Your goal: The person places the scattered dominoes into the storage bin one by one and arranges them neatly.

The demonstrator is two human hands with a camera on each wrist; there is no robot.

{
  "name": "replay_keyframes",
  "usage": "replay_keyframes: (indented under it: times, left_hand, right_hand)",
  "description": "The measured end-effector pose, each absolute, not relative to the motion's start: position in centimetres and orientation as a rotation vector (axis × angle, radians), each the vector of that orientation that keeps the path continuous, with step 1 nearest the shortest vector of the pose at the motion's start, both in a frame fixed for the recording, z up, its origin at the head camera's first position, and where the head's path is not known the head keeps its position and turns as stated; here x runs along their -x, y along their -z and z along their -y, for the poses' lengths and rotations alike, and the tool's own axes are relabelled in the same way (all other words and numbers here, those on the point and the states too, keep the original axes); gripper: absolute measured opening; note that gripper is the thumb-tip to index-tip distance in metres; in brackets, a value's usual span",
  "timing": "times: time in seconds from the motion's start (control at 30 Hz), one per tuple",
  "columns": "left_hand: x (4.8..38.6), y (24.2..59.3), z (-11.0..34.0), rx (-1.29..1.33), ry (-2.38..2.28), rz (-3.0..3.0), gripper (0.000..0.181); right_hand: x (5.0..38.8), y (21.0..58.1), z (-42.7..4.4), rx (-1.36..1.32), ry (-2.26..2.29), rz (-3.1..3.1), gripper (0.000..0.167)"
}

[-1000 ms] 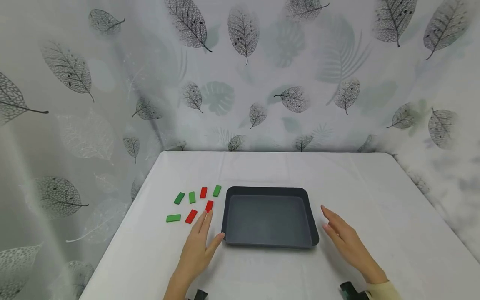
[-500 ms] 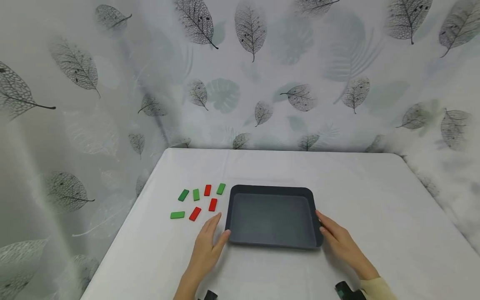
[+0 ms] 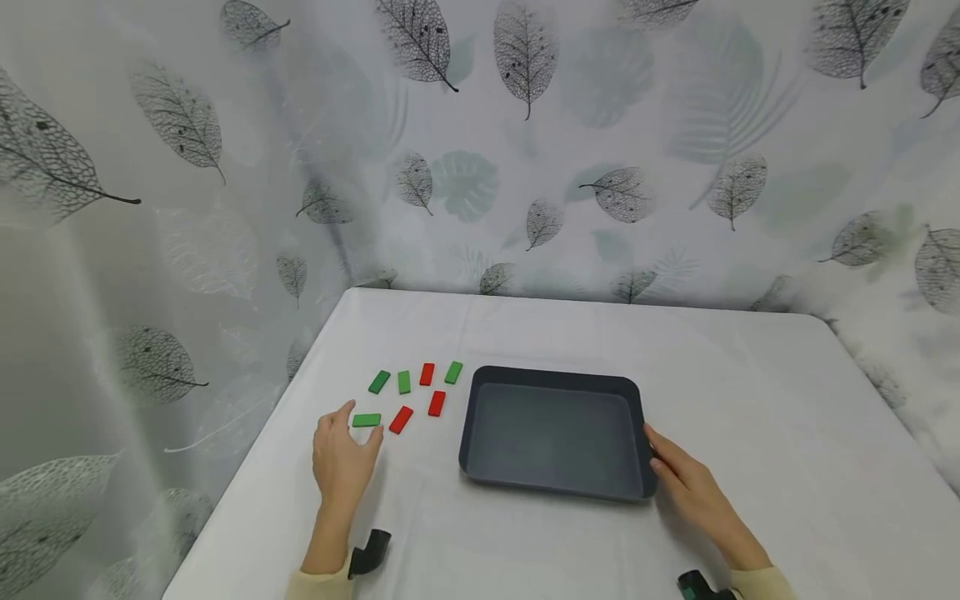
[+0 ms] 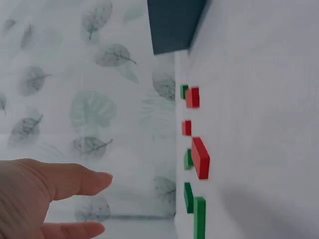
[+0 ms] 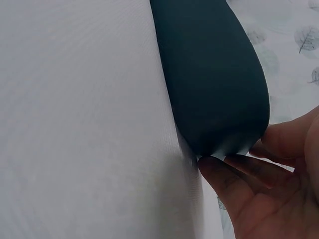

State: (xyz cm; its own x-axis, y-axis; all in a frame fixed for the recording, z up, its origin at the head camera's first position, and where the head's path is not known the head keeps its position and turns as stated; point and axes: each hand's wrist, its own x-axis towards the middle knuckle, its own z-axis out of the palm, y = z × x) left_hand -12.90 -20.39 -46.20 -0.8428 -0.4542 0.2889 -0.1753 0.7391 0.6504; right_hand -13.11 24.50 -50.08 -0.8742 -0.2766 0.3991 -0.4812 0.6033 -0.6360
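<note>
Green block [image 3: 367, 420] lies on white cloth [image 3: 540, 550], by the left hand [image 3: 341, 454], whose fingers and thumb are spread apart, holding nothing. It looks light, hard and smooth, easy to pinch by its short ends. The right hand [image 3: 693, 492], fingers reaching out, touches a stiff-looking, dark tray [image 3: 555, 437] with round corners. Farther sits a flat red block [image 3: 427, 374], then a leafy curtain [image 3: 570, 167].

Tray [image 4: 175, 25] cropped at top, both wrist views.
</note>
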Motion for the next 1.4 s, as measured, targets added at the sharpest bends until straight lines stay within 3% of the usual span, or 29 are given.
replay_keyframes:
  times: [0.3,0.77,1.4]
  left_hand:
    - [15.5,47.5,23.8,-0.584,0.885,2.653,0.063]
    - [16.3,50.3,24.2,-0.641,0.875,2.700,0.068]
    - [16.6,50.9,24.1,-0.659,0.878,2.633,0.052]
  right_hand:
    - [13.2,50.0,-24.5,-0.602,-1.127,2.574,0.043]
    - [13.0,50.0,-24.5,-0.616,-1.116,2.577,0.044]
    - [12.9,49.9,-24.5,-0.564,-1.117,2.618,0.044]
